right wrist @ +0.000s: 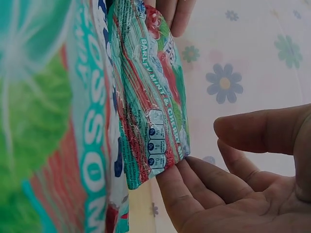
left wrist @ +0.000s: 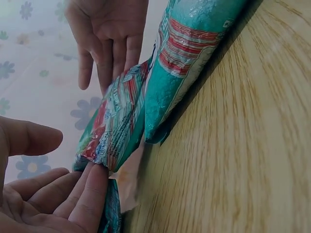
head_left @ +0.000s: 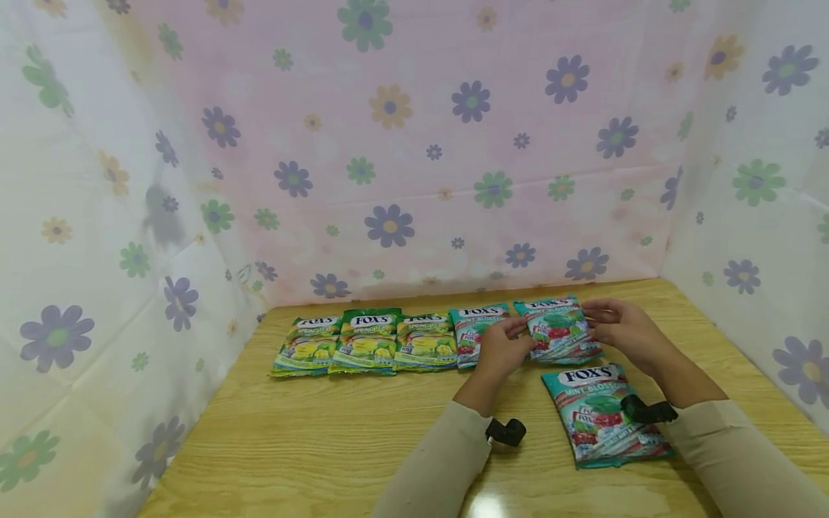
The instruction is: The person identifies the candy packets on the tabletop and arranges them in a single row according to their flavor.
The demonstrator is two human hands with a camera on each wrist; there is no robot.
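Observation:
A teal Fox's Mint Blossom candy bag [head_left: 558, 332] lies at the right end of a row, between both hands. At its left edge is my left hand [head_left: 501, 354], fingers extended and touching the bag, the thumb apart from it in the left wrist view. My right hand [head_left: 624, 332] meets the opposite side; in the right wrist view its straight fingertips [right wrist: 175, 187] touch the bag's edge while the thumb stays off. Another teal bag [head_left: 468, 338] sits just left, partly covered by my left hand. Nearer me, below the right forearm, lies a third teal bag [head_left: 602, 417].
Three yellow-green Fox's Spring Tea bags [head_left: 364, 342] continue the row leftward, side by side. Everything lies on a wood-grain table [head_left: 324, 446]. Flower-printed curtains [head_left: 414, 158] enclose the back and both sides. A black wrist mount [head_left: 506, 432] sits at each cuff.

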